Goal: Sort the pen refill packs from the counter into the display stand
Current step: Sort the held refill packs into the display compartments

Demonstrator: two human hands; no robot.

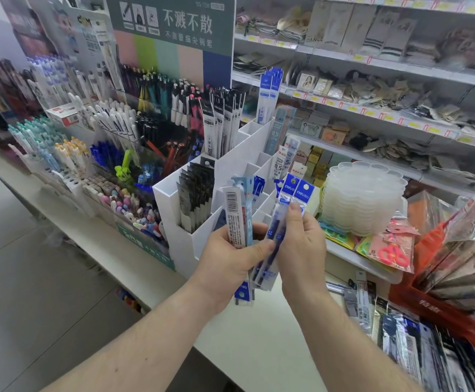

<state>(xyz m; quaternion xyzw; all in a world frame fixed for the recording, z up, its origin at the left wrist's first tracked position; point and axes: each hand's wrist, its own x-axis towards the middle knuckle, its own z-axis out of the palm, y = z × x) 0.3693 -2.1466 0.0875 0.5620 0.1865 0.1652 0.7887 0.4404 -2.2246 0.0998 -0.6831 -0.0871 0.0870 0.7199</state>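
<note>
1. The white display stand sits on the table, split into stepped compartments. Its front-left slot holds black-and-grey refill packs; a taller slot behind carries black-headed packs; the right-hand slots hold blue-headed packs and pale 0.5 packs.
2. Beside the stand on the right is a stack of clear scalloped trays.
3. The left hand grips a bundle of packs just in front of the stand, fingers curled round it, the thumb lying across; a barcode label faces up.
4. The right hand pinches two blue packs between thumb and fingers, touching the left hand's bundle. They are slim clear sleeves with blue header cards, white printing and dark blue refills inside.
5. More packs lie heaped at the table's right end.
</note>
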